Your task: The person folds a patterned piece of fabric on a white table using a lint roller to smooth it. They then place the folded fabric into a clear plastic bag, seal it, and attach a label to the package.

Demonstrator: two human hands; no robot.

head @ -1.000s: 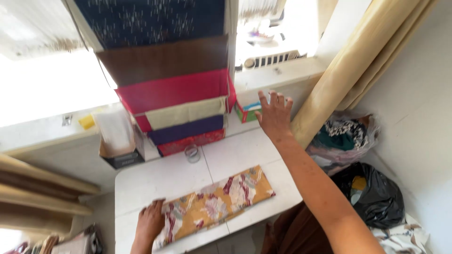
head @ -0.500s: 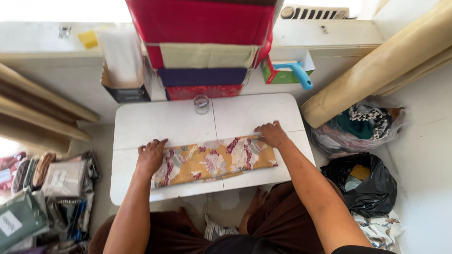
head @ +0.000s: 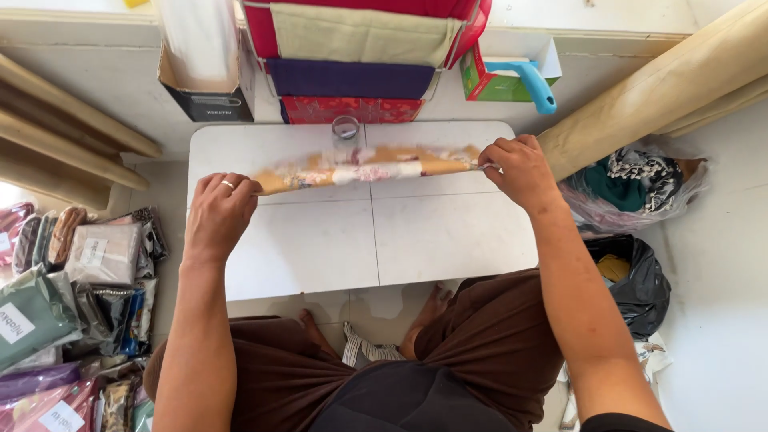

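- The left hand [head: 218, 214] pinches the left end of a folded floral cloth [head: 368, 166], a ring on one finger.
- The right hand [head: 522, 170] grips its right end, fingers closed on the fabric.
- The cloth is stretched between them over the far half of the white folding table [head: 336, 248], blurred.
- A small glass jar [head: 346, 128] stands at the table's far edge, just beyond the cloth.

A folded cloth [head: 372, 166] was held stretched over the far half of the low table [head: 320, 248], gripped at its ends by the left hand [head: 218, 214] and the right hand [head: 520, 170]. A small glass [head: 346, 128] was set just behind it. Stacked fabrics [head: 352, 72] were piled behind the table, a box [head: 206, 76] to their left. Packaged cloths [head: 72, 296] were laid out left of the table, bags [head: 632, 232] right.
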